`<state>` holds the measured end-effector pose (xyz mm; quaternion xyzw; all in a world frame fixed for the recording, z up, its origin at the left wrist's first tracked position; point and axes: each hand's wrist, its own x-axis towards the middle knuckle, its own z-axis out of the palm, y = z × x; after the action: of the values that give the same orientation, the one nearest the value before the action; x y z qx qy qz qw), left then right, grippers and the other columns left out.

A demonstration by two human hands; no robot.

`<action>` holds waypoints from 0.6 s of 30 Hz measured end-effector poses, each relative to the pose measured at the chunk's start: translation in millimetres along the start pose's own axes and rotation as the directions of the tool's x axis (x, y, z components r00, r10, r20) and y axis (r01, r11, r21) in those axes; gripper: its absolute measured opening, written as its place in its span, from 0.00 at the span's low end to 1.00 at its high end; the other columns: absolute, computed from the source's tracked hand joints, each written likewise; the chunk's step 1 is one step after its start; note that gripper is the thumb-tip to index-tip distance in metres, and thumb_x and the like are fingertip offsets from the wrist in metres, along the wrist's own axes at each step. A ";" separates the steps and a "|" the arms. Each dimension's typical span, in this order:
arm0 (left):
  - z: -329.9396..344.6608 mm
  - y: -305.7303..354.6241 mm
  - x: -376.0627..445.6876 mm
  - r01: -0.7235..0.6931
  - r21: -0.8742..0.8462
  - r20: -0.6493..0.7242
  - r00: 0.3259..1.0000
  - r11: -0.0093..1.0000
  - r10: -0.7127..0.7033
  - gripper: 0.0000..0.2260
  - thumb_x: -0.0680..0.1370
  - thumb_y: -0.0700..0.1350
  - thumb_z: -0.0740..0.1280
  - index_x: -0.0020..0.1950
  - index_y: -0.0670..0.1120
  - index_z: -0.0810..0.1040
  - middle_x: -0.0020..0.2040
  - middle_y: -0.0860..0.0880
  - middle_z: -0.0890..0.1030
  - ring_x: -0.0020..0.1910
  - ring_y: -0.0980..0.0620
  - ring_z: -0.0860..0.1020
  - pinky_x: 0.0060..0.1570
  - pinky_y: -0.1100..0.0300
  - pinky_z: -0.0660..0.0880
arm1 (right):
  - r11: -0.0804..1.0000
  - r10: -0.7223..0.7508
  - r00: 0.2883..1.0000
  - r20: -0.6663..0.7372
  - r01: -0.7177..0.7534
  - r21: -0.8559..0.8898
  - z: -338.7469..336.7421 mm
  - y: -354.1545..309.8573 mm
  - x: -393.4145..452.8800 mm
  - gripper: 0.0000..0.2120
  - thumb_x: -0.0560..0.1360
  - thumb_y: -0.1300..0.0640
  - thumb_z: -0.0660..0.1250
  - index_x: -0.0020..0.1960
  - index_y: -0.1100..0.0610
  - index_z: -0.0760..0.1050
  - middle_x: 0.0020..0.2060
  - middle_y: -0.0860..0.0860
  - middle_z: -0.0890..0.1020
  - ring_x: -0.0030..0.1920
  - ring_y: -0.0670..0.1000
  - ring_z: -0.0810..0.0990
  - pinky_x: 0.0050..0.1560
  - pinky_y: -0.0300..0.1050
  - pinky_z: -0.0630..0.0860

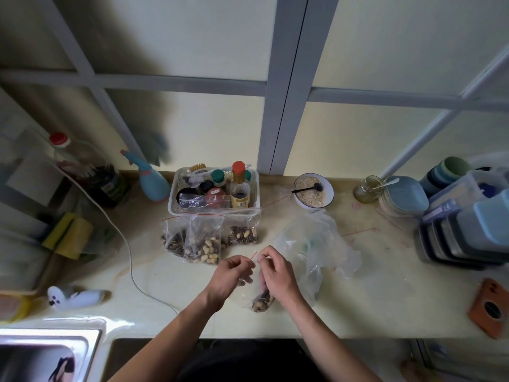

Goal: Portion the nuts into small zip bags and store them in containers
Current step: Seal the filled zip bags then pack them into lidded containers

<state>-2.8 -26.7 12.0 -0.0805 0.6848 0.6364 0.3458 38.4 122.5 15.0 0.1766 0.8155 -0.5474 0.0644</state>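
- Head view: three filled zip bags (203, 241) of nuts stand at 12 o'clock from the hands, leaning against a white basket (173, 199) on the desk (385, 299).
- A fourth small bag (260, 296) is in hand, with nuts pooled at its lower end, which rests on or just over the desk; its red zip strip is pulled up between both hands.
- Judgement: three portions done, the fourth being sealed. Storing in containers is not yet begun; stacked lidded containers (468, 232) wait at 3 o'clock.
- A large crumpled clear bag (311, 244) at 1 o'clock looks nearly empty; contents unclear.
- Left hand (231, 274): grip pinched on the bag's top edge, fingers curled.
- Right hand (275, 268): grip likewise pinched on the zip strip, just beside the left.
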 end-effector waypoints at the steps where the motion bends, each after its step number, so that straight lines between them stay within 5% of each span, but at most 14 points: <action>1: 0.8 0.4 1.1 -0.016 0.015 -0.010 1.000 1.000 0.017 0.06 0.79 0.43 0.68 0.45 0.43 0.81 0.37 0.48 0.81 0.38 0.51 0.80 0.42 0.58 0.73 | 1.000 -0.009 1.000 0.003 0.009 0.009 -0.1 -0.6 -0.6 0.08 0.82 0.54 0.60 0.44 0.54 0.73 0.24 0.57 0.77 0.24 0.52 0.74 0.32 0.45 0.74; 9: 3.9 -0.8 5.8 -0.111 0.104 -0.062 0.991 0.988 0.118 0.08 0.79 0.40 0.69 0.45 0.35 0.80 0.36 0.49 0.81 0.35 0.53 0.78 0.34 0.67 0.72 | 0.990 0.049 0.998 -0.032 -0.044 0.134 3.7 3.6 3.1 0.06 0.80 0.58 0.66 0.44 0.53 0.76 0.40 0.53 0.83 0.28 0.58 0.82 0.29 0.43 0.75; 13: 5.7 -0.5 7.8 -0.103 0.133 -0.086 0.990 0.986 0.115 0.08 0.78 0.40 0.69 0.47 0.34 0.80 0.38 0.48 0.83 0.34 0.55 0.79 0.34 0.69 0.72 | 0.984 0.073 0.997 0.002 -0.073 0.161 6.1 5.6 6.7 0.06 0.81 0.59 0.66 0.44 0.54 0.76 0.40 0.53 0.84 0.30 0.57 0.83 0.31 0.49 0.78; 18: 5.9 0.6 10.2 -0.109 0.151 -0.087 0.989 0.983 0.123 0.07 0.78 0.39 0.70 0.45 0.35 0.80 0.35 0.49 0.80 0.34 0.54 0.78 0.34 0.68 0.73 | 0.998 0.033 0.999 -0.006 -0.032 0.059 6.1 6.3 9.4 0.06 0.82 0.60 0.64 0.45 0.57 0.74 0.36 0.46 0.84 0.31 0.52 0.84 0.33 0.41 0.77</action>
<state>-8.6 -17.8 6.9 -0.0454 0.7487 0.5992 0.2798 31.4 121.1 4.3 0.1936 0.7963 -0.5694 0.0650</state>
